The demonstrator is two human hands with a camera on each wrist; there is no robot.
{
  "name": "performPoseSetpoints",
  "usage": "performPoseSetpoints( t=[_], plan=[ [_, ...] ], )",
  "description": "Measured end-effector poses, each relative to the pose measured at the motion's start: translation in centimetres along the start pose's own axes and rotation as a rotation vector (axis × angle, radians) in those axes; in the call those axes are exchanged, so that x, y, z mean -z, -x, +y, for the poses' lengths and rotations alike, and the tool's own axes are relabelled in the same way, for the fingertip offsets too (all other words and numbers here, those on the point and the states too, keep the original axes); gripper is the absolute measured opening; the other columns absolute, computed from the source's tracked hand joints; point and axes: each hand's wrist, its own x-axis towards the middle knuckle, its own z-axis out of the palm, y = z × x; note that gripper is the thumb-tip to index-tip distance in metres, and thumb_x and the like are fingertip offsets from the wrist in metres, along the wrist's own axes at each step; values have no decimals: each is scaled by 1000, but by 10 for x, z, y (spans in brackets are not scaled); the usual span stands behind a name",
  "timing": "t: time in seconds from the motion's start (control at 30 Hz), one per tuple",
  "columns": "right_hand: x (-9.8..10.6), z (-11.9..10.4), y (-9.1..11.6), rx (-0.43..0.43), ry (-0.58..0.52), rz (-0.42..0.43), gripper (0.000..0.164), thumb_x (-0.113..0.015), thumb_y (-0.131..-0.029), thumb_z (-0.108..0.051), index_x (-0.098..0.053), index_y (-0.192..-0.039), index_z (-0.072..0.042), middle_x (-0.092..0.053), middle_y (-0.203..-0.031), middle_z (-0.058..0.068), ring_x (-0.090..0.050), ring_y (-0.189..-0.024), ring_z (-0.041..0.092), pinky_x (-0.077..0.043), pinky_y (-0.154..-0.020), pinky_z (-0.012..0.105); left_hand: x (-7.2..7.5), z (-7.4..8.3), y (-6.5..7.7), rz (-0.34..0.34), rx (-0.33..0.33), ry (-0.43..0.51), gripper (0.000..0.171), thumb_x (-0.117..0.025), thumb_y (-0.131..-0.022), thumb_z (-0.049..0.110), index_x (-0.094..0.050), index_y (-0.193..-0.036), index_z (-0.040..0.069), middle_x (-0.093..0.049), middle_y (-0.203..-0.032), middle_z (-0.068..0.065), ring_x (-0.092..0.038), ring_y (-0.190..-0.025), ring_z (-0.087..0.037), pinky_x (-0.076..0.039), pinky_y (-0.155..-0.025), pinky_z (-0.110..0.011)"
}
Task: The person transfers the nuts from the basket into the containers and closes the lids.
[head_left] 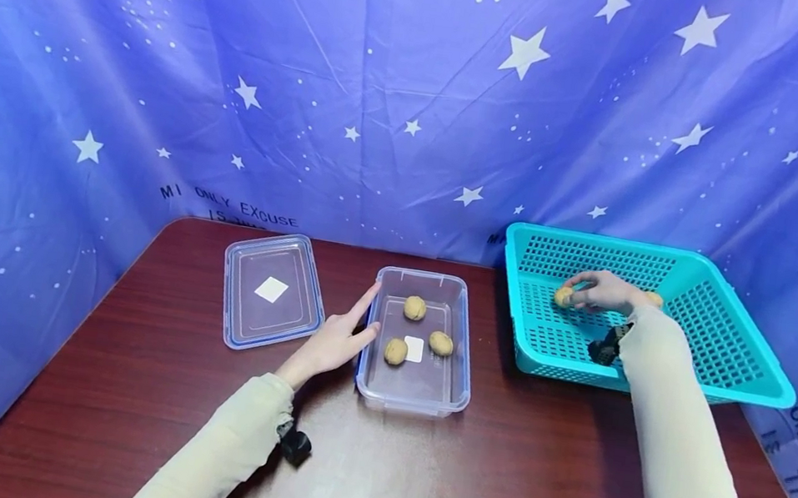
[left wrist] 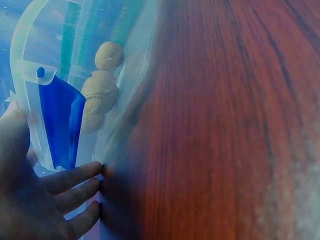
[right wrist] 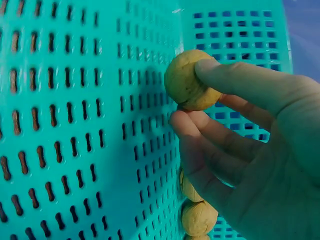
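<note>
My right hand [head_left: 607, 293] is inside the turquoise basket [head_left: 751, 337], pinching a walnut [right wrist: 184, 82] between thumb and fingers. More walnuts [right wrist: 199, 218] sit below that hand along the basket wall in the right wrist view. At the clear plastic box [head_left: 412, 402], my left hand [head_left: 335, 343] rests against the left side, its fingers extended along the rim and wall. A blue clip flap [left wrist: 62, 120] hangs beside those fingers. Inside the box lie three walnuts: one at the back [head_left: 415, 308], one at the right [head_left: 441, 343] and one at the front left [head_left: 396, 352].
The box's clear lid [head_left: 273, 287], with a blue seal and a white label, lies flat left of my left hand. All stands on a dark red wooden table [head_left: 368, 481]. A blue star-printed curtain [head_left: 359, 92] rises behind it and at both sides.
</note>
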Motion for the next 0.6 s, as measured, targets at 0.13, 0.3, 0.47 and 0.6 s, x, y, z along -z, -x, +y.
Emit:
performPoseSetpoints(
  t=[0.13,0.3,0.47,0.6],
  plan=[
    [-3,-5,3,-36,26,68,49,-63,-93,-16,-45,-129,13,-62,-105,21,-61,-91,28,-52,-75,40,-1,0,0,4,-11,7,67,-49,-100,32,-14,-157,30,-56,-128,-26,-62,-101,-29,-46,-92,-49],
    [-2,-12,9,-59,13,95,48,-61,-95,-12,-44,-133,12,-59,-113,22,-59,-96,30,-50,-83,47,-1,1,-2,4,-25,-1,67,-49,-99,34,-14,-157,29,-56,-127,-27,-62,-102,-30,-46,-92,-49],
    [-2,-19,14,-35,-4,106,47,-61,-96,-16,-46,-134,9,-58,-118,22,-55,-104,35,-47,-88,50,-1,0,-1,-3,-18,3,67,-49,-100,32,-13,-157,29,-53,-131,-28,-60,-107,-33,-44,-94,-51],
    [-3,-28,19,-14,2,118,47,-61,-97,-20,-47,-135,5,-57,-121,21,-54,-107,36,-46,-89,50,-1,1,1,0,-17,12,67,-50,-100,30,-15,-157,28,-50,-134,-28,-59,-109,-35,-43,-95,-51]
  ],
)
